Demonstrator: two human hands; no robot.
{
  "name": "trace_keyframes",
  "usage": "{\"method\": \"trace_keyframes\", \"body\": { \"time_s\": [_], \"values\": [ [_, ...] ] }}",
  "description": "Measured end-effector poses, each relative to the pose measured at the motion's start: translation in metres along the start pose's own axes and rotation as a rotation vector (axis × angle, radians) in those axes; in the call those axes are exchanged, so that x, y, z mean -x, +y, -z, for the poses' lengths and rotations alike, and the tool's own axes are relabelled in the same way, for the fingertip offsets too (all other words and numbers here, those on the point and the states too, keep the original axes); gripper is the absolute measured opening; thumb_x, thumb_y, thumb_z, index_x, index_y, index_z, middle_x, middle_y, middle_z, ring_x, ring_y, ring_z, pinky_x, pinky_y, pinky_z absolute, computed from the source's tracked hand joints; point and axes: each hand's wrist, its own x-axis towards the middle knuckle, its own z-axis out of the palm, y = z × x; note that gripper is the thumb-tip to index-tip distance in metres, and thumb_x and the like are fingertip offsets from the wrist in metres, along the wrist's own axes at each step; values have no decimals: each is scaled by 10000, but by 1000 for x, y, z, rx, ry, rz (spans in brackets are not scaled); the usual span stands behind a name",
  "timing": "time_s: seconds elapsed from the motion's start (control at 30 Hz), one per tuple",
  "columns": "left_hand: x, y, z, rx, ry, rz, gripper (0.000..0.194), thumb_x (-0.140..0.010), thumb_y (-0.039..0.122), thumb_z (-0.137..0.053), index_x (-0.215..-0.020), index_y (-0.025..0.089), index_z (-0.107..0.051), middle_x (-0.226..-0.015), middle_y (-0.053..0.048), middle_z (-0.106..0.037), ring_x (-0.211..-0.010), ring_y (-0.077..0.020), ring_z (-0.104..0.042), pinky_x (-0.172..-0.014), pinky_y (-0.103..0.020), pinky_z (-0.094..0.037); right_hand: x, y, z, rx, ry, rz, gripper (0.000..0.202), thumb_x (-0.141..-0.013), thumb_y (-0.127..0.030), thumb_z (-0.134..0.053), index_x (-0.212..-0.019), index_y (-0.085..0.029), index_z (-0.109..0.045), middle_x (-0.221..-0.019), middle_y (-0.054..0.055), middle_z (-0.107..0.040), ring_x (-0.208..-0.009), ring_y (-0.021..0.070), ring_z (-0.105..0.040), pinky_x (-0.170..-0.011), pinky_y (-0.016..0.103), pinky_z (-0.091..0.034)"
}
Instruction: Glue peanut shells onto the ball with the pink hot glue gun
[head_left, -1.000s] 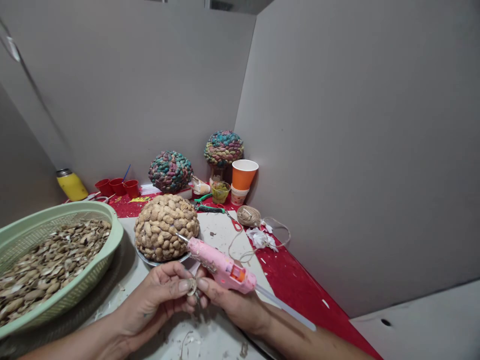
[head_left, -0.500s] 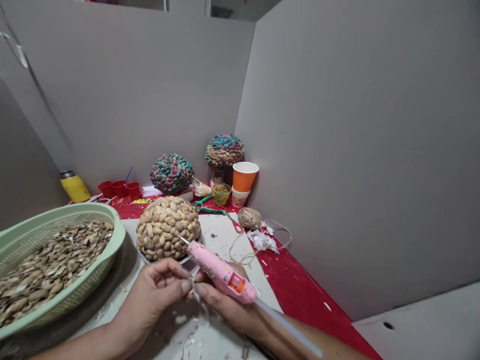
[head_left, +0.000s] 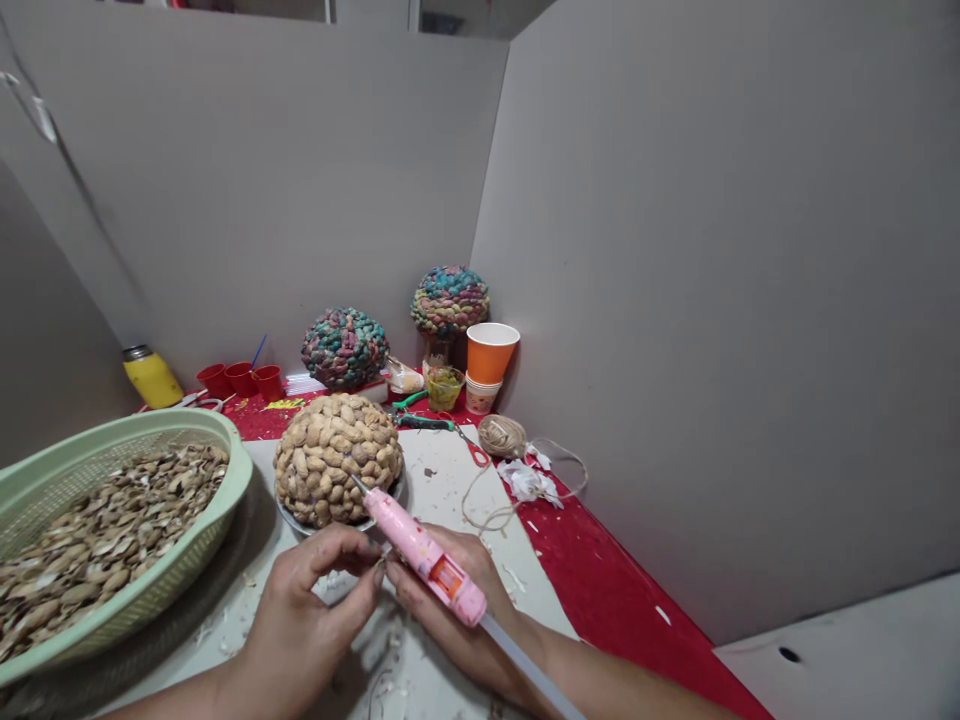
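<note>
A pink hot glue gun with a clear glue stick in its back end lies across my right hand, which is closed around it. The nozzle points up and left, in front of a dome covered in peanut shells. My left hand is in a pinch, with thumb and fingertips meeting the right fingertips just below the gun. Whatever small thing sits between those fingertips is mostly hidden. The dome rests on a grey metal bowl or plate just beyond both hands.
A green basket of peanut shells stands at left. Behind are two coloured shell domes, red cups, a yellow bottle, an orange paper cup, pliers, red-handled scissors and twine. Grey partitions enclose the table.
The glue gun has turned steeper, its back end swinging down and left with my right hand. My left thumb and fingers have parted a little from their tighter pinch.
</note>
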Motion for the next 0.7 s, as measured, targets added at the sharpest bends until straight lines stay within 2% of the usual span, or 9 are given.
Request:
{"method": "trace_keyframes", "body": {
  "time_s": [0.13, 0.3, 0.47, 0.63, 0.7],
  "values": [
    [1, -1, 0, -48, -21, 8, 76, -725, 156, -746, -747, 225, -723, -704, -22, -745, -654, -186, -672, -681, -245, -509, 2, 1, 1, -15, -27, -34, 190, -906, -275, -561, -749, -193, -494, -712, -10, -470, -624, 137, -439, -590, 256, -360],
    [1, -3, -5, 48, 3, 30, 158, -714, 106, -730, -661, 226, -641, -639, 11, -642, -614, -159, -587, -649, -230, -460, 3, 4, -2, -87, -21, -74, 173, -904, -281, -572, -772, -187, -511, -730, -8, -465, -644, 136, -417, -597, 250, -367],
    [-4, 2, -9, 223, -34, 187, 241, -724, 151, -730, -622, 217, -522, -632, 22, -584, -619, -148, -549, -624, -228, -469, 1, -4, -5, -273, 43, -214, 214, -871, -321, -610, -737, -169, -542, -661, -14, -487, -580, 118, -406, -530, 237, -355],
    [-9, 6, -8, 509, -98, 391, 344, -679, 228, -810, -636, 203, -470, -623, 37, -606, -559, -117, -574, -564, -214, -469, -3, -13, -5, -379, 43, -347, 239, -824, -371, -650, -754, -147, -607, -617, 11, -585, -544, 128, -515, -526, 238, -423],
    [-9, 7, -8, 615, -121, 425, 379, -677, 252, -831, -648, 201, -457, -620, 44, -616, -543, -117, -601, -559, -219, -480, -3, -14, -5, -401, 45, -375, 285, -812, -421, -677, -761, -148, -614, -621, 14, -596, -562, 135, -547, -553, 244, -455]
  ]
}}
